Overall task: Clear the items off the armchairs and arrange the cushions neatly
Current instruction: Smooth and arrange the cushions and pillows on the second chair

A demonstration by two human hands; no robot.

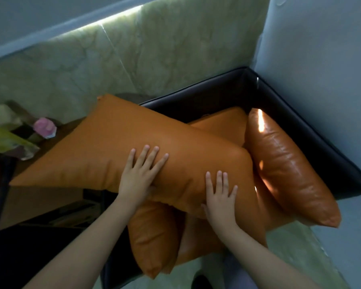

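Observation:
A large orange leather cushion (104, 151) lies slantwise over the black armchair (300, 130), its left end sticking out past the chair. My left hand (140, 176) lies flat on its middle with fingers spread. My right hand (221, 197) presses flat on its lower right edge, fingers apart. A second orange cushion (290, 170) leans along the chair's right arm. A third (152, 240) stands on edge at the chair's left front, under the big cushion. A further orange cushion (223, 124) shows behind at the backrest.
A dark side table (56, 134) stands left of the chair with a pink object (44, 126) and a green-yellow item (6, 140) on it. A marble-patterned wall (133, 59) runs behind. A pale wall (321, 59) closes the right side. Greenish floor (290, 251) shows in front.

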